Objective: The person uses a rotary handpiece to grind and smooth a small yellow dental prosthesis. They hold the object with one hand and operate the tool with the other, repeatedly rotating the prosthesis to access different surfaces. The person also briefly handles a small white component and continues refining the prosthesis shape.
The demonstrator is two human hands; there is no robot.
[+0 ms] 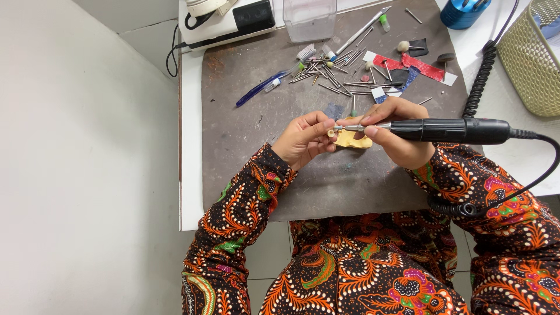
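Note:
My left hand point(303, 139) pinches a small yellow plaster dental cast point(353, 139) just above the dark work mat point(245, 134). My right hand point(396, 137) grips a black rotary handpiece point(455, 130) like a pen. Its metal tip with a small pale bur point(332, 133) points left and rests against the cast beside my left fingertips. A black coiled cord point(479, 81) runs from the handpiece toward the table's far right side.
Several loose metal burs point(335, 76) lie scattered at the mat's far side, with a blue pen point(261, 88), red tape scraps point(421, 66) and a clear plastic box point(309, 18). A white control unit point(227, 23) sits far left, a woven basket point(536, 58) far right.

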